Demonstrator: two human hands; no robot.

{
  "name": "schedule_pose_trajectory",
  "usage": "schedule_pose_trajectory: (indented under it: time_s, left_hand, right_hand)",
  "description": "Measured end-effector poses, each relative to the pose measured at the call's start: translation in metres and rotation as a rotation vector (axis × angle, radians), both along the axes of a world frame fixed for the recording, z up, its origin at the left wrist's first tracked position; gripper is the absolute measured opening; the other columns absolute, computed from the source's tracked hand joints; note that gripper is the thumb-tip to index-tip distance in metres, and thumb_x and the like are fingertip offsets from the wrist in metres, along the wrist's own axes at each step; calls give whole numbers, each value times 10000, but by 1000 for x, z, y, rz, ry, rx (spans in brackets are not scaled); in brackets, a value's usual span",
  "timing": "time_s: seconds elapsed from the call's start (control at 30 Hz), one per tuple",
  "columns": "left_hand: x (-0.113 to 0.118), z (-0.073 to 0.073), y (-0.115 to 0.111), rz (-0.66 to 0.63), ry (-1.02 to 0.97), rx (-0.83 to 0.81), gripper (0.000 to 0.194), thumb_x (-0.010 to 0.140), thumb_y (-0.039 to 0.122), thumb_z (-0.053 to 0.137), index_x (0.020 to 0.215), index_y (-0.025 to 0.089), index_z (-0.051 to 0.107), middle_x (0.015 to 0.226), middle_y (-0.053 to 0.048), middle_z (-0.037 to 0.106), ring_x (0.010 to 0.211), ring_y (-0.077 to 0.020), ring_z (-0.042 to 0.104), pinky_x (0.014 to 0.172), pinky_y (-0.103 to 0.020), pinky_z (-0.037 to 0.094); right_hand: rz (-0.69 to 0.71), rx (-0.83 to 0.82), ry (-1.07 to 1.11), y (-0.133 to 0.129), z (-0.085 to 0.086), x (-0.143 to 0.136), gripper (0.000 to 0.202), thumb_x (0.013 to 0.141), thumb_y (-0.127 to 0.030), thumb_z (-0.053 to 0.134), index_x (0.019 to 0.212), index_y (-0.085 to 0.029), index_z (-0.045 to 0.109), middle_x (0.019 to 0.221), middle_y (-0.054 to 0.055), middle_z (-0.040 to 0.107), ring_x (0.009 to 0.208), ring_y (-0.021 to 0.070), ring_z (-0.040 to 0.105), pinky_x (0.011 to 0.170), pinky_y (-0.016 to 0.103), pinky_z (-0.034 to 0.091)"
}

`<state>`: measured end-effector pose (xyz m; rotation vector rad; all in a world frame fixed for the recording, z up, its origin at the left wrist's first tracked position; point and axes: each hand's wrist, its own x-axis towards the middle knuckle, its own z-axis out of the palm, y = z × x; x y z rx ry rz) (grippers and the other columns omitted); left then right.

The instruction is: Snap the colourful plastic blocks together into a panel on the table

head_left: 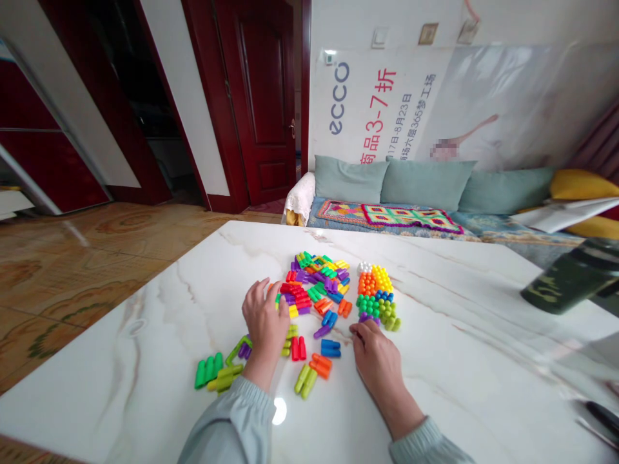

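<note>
My left hand (267, 325) reaches over the near left edge of a loose pile of colourful plastic building blocks (316, 289), its fingers and thumb apart beside red and yellow pieces. My right hand (380, 361) rests on the table with its fingers curled together; what they hold, if anything, is hidden. Just beyond its fingertips, a purple block (369, 318) is partly covered by the hand. It adjoins a group of upright blocks sorted by colour: white (364, 267), yellow (382, 279), orange (367, 283), green (367, 304), blue (385, 296) and lime (389, 316).
Loose blocks lie between my hands, including red (298, 348), blue (331, 348), orange (321, 366) and lime (305, 381). Green blocks (209, 370) sit left on the marble-patterned table (159, 341). A dark green bottle (565, 277) stands right. Beyond is a sofa with cushions (428, 183).
</note>
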<state>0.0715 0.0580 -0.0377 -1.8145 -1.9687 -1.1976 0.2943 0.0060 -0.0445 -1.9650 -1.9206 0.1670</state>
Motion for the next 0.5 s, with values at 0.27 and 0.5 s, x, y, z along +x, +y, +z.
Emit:
schedule_pose_trajectory:
  time_s: [0.27,0.5]
  left_hand:
    - [-3,-18,11,-127,112,-218,299,830,201,587,1106,168,696,1161,-148,639,1105,-326,575,977,-482,460]
    - [5,-21,10,-196,141,-200,371,817,267,623,1174,179,664,1250,-156,610,1167,-345,539,1021,-517,415]
  right_hand:
    - [7,4,12,0,-2,0,262,938,-194,442,1001,-235,693,1016,26,670,785,124,662,604,208,392]
    - [5,12,16,1,-2,0,264,931,-195,439,978,-237,696,1008,26,672,776,126,665,601,208,397]
